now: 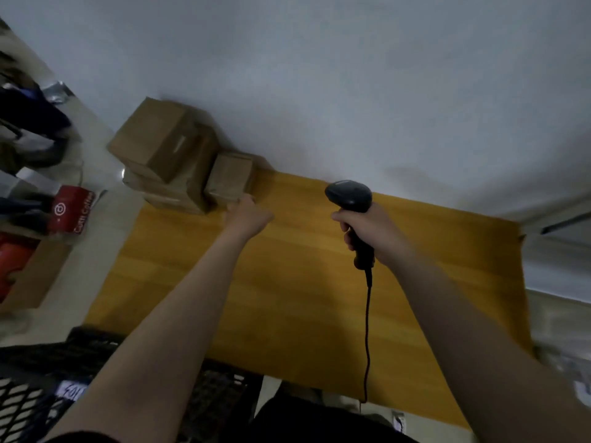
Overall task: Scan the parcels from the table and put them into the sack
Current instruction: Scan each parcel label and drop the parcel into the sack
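Your left hand (248,215) reached, half-curled and empty, for the small box (228,179); your right (367,231) clenched the scanner (350,199); several parcels (163,148) remained unscanned on the worktop (287,298)

Small parcel-handling room, looks like a back room or makeshift packing station. Wooden table (287,282) pushed against a plain white wall (319,75). Brown cardboard boxes (169,161) stacked at 11 o'clock on the table. Corded barcode scanner (350,203) held above the table at 1 o'clock. Black mesh crate (38,378) at 7 o'clock. Floor clutter at 9 o'clock: red coffee bag (73,209), open carton (35,276), dark bags. Pale tiled floor, dim lighting.
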